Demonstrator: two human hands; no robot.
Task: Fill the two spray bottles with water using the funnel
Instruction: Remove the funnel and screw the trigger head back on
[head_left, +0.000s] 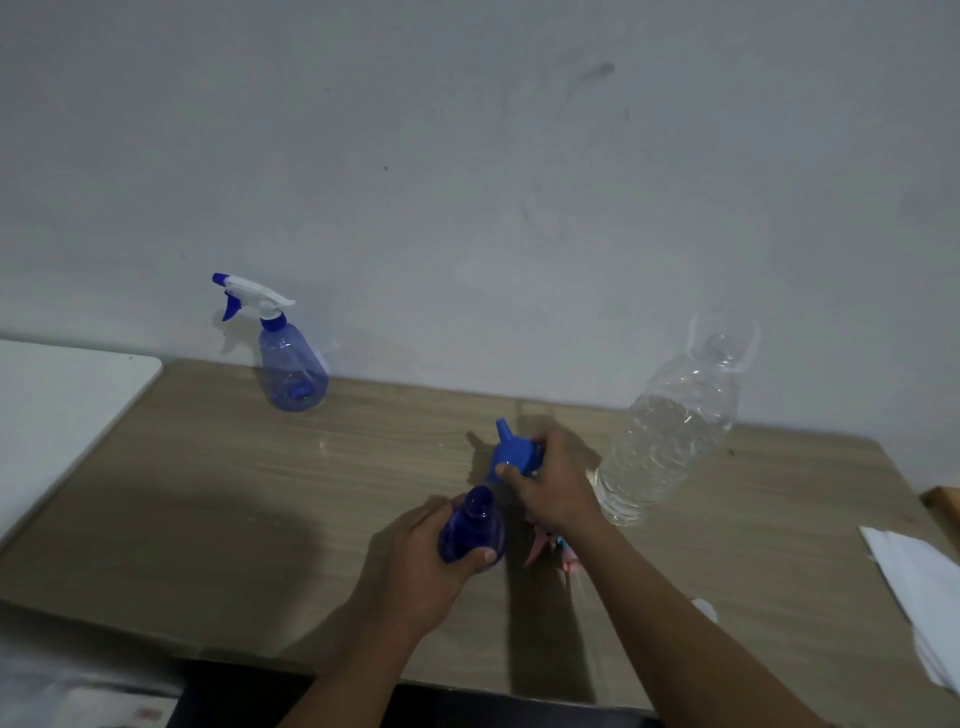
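R hand (551, 486) on half-hidden funnel (511, 453)

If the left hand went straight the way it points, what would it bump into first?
Most likely the blue funnel in the right hand, which sits just beyond the left hand and the dark blue bottle it holds. Depth is hard to judge from this one view.

Water bottle (670, 431) blocks right; left tabletop (234, 493) apparently free.
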